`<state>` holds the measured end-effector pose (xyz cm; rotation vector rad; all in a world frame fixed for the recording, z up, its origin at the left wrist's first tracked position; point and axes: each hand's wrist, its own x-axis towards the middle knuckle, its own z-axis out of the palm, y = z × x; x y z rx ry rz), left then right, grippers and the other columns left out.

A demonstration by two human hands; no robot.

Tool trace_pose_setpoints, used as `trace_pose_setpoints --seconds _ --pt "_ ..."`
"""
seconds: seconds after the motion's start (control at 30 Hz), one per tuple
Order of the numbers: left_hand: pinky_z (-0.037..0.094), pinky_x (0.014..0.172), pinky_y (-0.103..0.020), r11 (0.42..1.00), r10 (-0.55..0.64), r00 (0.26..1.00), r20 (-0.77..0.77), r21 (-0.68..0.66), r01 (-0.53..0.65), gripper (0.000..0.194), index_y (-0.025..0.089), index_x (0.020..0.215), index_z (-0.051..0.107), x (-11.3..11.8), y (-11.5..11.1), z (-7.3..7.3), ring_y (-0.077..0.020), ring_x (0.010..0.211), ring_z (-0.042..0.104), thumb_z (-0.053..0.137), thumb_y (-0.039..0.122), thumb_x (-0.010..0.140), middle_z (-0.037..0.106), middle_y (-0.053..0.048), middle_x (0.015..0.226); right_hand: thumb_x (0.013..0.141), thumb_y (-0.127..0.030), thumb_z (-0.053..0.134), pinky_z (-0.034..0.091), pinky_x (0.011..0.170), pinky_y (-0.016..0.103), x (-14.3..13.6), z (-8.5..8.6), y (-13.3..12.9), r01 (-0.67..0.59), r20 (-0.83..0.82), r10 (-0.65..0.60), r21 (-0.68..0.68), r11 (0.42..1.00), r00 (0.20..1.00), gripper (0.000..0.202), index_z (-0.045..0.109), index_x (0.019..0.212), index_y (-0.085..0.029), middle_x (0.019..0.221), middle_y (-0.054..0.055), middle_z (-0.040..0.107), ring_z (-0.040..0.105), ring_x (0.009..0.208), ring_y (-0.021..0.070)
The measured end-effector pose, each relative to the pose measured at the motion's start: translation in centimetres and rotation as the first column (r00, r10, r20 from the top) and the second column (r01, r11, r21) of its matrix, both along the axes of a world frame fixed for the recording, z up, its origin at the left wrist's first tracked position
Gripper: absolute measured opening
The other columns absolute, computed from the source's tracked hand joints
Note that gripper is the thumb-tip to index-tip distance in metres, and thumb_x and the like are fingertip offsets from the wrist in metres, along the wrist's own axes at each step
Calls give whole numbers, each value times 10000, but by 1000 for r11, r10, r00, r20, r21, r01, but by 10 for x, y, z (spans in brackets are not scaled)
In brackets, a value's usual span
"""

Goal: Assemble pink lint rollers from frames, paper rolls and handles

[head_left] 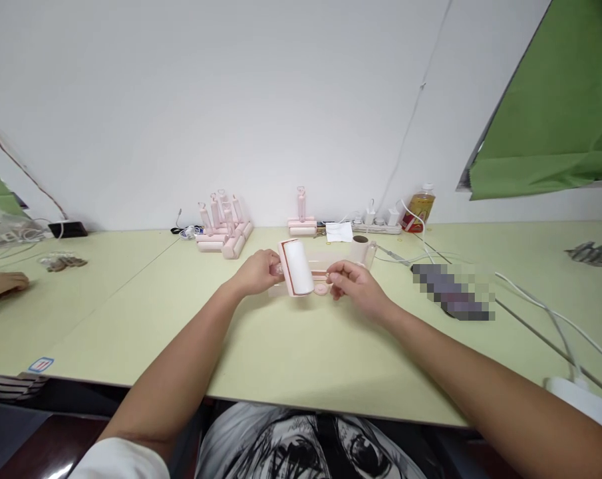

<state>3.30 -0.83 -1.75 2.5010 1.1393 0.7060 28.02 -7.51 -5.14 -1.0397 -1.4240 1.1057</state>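
A lint roller with a white roll and a pink edge is held up over the table, tilted. My left hand is closed around its short handle end. To the right of the roll, my right hand has its thumb and fingers pinched together; anything between them is too small to make out. Just below those fingertips lies a small round pink piece. Behind both hands sit a clear pinkish case, partly hidden, and an upright roll with a brown core.
Pink lint rollers are grouped at the back left, with another set at the back middle. A power strip, white paper and a drink bottle stand by the wall. A blurred dark object and cables lie right. Another person's hand rests far left.
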Motion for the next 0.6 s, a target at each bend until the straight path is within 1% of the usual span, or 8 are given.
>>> trace_pose_setpoints --seconds 0.1,0.17,0.2,0.3,0.37,0.43,0.5,0.6 --pt "359 569 -248 986 -37 999 -21 -165 33 179 182 671 494 -7 5 -4 -142 638 491 624 305 668 509 13 689 797 -386 647 453 588 277 -3 -5 -3 -66 244 39 104 992 969 217 612 895 -195 730 -9 577 522 623 129" --pt "349 557 -240 969 -39 998 -47 -244 26 186 183 712 523 -9 7 -8 -138 622 491 646 300 635 515 27 677 824 -375 618 447 592 278 -5 -7 -4 -96 316 49 136 986 947 211 618 941 -199 765 2 594 513 626 130" --pt "343 552 -239 965 -36 997 -71 -261 16 183 183 703 527 -10 8 -9 -136 615 488 650 292 622 515 30 666 836 -370 604 450 594 280 -5 -8 -4 -103 328 49 148 984 943 210 615 963 -203 825 15 615 514 629 128" --pt "338 549 -239 961 -57 990 -127 -277 20 148 181 659 525 -12 8 -9 -136 605 489 639 259 605 526 30 653 844 -351 589 470 621 294 -5 -8 -3 -87 343 18 188 978 939 202 609 991 -215 1071 58 628 535 660 125" --pt "356 563 -240 951 -105 988 -112 -301 67 138 178 677 549 -13 6 -4 -139 626 510 641 257 610 554 22 697 839 -339 591 485 660 309 -3 -8 -1 -62 368 -27 226 972 930 210 607 1012 -219 1126 70 616 570 730 146" --pt "376 579 -241 940 -158 984 -81 -316 125 138 174 690 568 -12 -1 3 -140 648 523 648 267 626 570 12 744 833 -330 593 495 715 331 -1 -7 -1 -55 414 -67 277 959 908 266 597 1078 -228 1145 80 606 593 866 189" --pt "395 595 -243 934 -213 975 -64 -305 184 126 172 688 583 -8 -11 9 -141 668 534 651 269 645 583 2 783 818 -334 607 493 777 363 -1 -5 -3 -101 482 -72 323 941 873 356 578 1159 -239 1180 91 594 576 996 231" --pt "426 617 -249 945 -246 967 -68 -237 224 111 174 675 609 4 -28 14 -147 689 557 669 264 650 608 -10 814 784 -339 644 476 833 407 -5 -1 -9 -228 566 -7 345 910 825 433 582 1202 -243 1158 96 624 562 1054 277"
